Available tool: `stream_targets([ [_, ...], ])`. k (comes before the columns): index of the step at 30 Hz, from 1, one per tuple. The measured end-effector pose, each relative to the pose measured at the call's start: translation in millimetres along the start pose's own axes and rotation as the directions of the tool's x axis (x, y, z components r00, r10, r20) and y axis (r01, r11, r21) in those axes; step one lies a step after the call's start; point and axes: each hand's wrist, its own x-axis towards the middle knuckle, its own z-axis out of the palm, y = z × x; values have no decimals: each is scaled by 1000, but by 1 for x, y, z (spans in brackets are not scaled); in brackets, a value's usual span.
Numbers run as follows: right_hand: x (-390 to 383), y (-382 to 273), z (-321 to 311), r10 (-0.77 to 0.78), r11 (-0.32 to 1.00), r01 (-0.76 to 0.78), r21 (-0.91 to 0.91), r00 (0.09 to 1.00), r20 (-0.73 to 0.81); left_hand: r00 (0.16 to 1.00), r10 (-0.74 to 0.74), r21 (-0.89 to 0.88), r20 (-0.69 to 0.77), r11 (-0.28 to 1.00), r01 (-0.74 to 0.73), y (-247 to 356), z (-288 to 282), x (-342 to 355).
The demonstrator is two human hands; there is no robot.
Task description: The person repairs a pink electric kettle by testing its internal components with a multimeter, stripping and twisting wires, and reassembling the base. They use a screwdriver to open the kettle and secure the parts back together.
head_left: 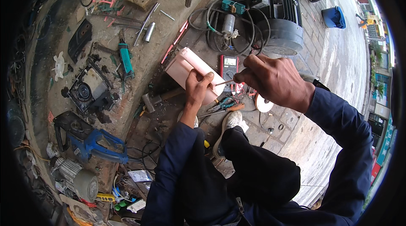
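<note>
My left hand [197, 90] grips a pale pink plastic housing [189, 62] at its right end, thumb on top. In my right hand [279, 81] is a screwdriver [223, 83], its handle mostly hidden by the closed fingers. The thin shaft points left, and its tip meets the housing close to my left thumb. Just beyond the housing lies a red multimeter [230, 62] with a lit display. Below the hands, pliers [222, 104] and a second screwdriver [235, 107] with an orange-brown handle rest on the paving.
A large grey electric motor [280, 23] with coiled cables stands ahead. Left of the housing lies a hammer [149, 102]. A green power tool [125, 59] and a blue tool body [95, 143] sit on the ledge. A blue bucket [334, 17] stands by the road.
</note>
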Motion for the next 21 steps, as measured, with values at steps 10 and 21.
stream_targets([
  [10,-2,-8,9,-42,960,61,274,996,-72,1000,-5,-14,4,1000,5,0,0,0],
  [21,-1,-7,10,-92,974,108,200,992,-90,999,30,-65,-30,997,-32,13,12,-3],
])
